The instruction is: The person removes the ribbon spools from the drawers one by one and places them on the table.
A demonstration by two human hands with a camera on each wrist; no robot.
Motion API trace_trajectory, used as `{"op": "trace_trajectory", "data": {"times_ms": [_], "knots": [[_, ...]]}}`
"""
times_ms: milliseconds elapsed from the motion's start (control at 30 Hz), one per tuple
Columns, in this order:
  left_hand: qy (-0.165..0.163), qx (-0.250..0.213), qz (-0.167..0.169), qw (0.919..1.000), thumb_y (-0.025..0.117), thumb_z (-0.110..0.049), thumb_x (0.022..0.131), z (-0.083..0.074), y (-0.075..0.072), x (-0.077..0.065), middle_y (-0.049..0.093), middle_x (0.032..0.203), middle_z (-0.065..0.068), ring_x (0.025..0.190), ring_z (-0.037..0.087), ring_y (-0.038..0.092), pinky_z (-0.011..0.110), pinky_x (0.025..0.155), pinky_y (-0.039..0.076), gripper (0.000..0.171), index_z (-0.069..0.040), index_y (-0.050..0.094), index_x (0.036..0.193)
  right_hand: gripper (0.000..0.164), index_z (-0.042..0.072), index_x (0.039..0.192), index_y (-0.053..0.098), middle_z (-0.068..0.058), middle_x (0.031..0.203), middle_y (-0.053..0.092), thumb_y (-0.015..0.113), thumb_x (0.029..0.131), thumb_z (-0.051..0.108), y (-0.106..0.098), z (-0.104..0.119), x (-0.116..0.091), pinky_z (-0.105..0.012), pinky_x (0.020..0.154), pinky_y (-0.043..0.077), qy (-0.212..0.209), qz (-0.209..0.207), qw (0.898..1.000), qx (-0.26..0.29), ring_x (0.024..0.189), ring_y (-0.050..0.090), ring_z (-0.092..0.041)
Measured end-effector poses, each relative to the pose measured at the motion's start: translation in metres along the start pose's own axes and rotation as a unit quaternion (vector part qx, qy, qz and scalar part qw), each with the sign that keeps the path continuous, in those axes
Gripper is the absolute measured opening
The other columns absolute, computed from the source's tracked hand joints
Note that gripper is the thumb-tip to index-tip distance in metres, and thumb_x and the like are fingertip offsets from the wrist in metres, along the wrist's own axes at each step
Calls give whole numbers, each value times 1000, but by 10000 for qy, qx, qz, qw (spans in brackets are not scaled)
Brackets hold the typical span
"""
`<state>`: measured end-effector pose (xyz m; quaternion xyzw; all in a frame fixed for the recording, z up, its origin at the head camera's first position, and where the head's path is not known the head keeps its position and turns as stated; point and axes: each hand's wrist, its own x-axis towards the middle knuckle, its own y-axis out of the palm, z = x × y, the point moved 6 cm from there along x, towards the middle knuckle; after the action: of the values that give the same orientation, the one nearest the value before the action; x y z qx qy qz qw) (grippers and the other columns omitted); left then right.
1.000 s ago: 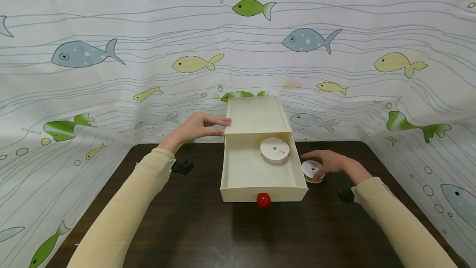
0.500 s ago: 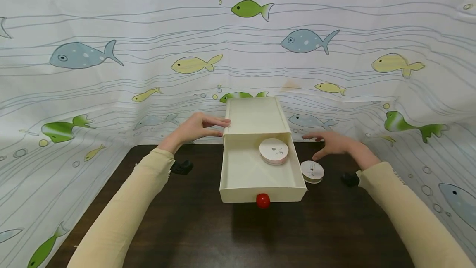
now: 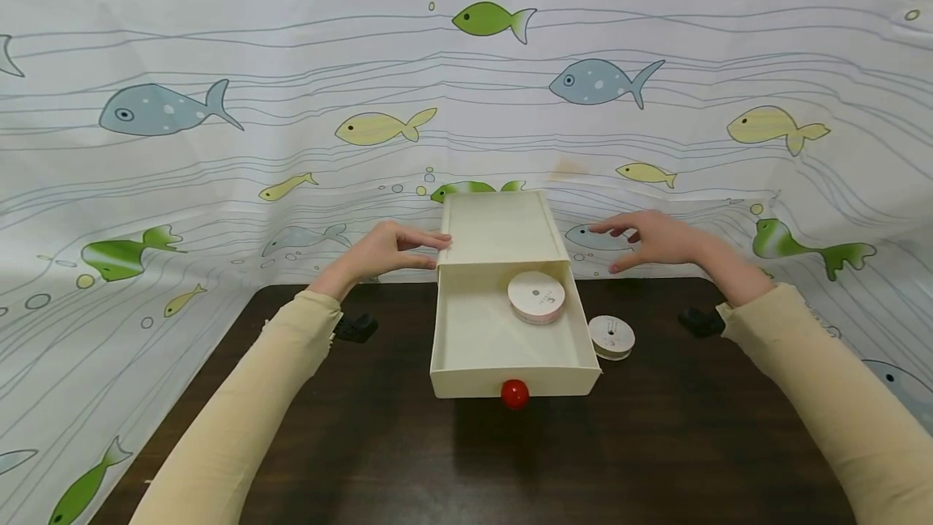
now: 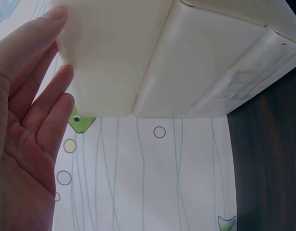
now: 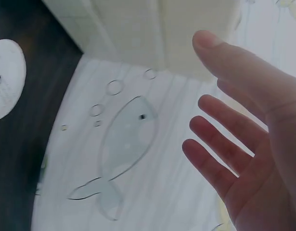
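A cream drawer box [image 3: 503, 225] stands on the dark table, its top drawer [image 3: 474, 330] pulled out toward me. On the drawer's front is a red round knob [image 3: 514, 394]. Inside, at the back right, lies a white ribbon spool [image 3: 536, 296]. A second white spool [image 3: 611, 337] lies on the table just right of the drawer. My left hand [image 3: 394, 248] touches the box's upper left edge with its fingertips, fingers mostly straight. My right hand [image 3: 656, 240] hovers in the air right of the box, fingers loosely spread, holding nothing.
The dark wooden table [image 3: 379, 460] reaches under and in front of the box. A white sheet printed with fish [image 3: 598, 81] encloses the back and sides. Black wrist straps with small cameras [image 3: 355, 328] sit below both wrists.
My right hand has risen from the spool on the table, moving up and slightly right, and leaves it lying there. My left hand stays at the box.
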<state>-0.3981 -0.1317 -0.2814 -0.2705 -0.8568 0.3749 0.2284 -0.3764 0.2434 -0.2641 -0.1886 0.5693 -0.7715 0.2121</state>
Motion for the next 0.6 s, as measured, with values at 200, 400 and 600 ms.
{"op": "trace_trajectory", "data": {"times_ms": [200,400,600], "knots": [[18,16,-17,10000,77,-30,86,1,0,1,65,135,-6,133,14,55,35,88,47,40,-27,70,126,64,12,139,58,-12,135,63,82,82,29,-17,29,5,-49,97,55,-365,25,9992,-161,118,61,-31],[-106,-17,-1,9999,79,-31,85,-1,-1,2,64,136,-6,137,16,52,45,112,46,39,-27,72,123,59,13,136,61,-9,135,64,81,82,27,-26,57,11,-46,96,57,-600,67,9981,-154,118,61,-27],[-61,-12,133,9999,80,-25,84,-6,-3,6,63,137,-1,140,20,48,46,116,41,38,-22,72,121,56,10,134,62,-9,132,66,80,84,27,-30,86,15,-45,96,57,-926,284,9951,-198,115,62,-25]]}}
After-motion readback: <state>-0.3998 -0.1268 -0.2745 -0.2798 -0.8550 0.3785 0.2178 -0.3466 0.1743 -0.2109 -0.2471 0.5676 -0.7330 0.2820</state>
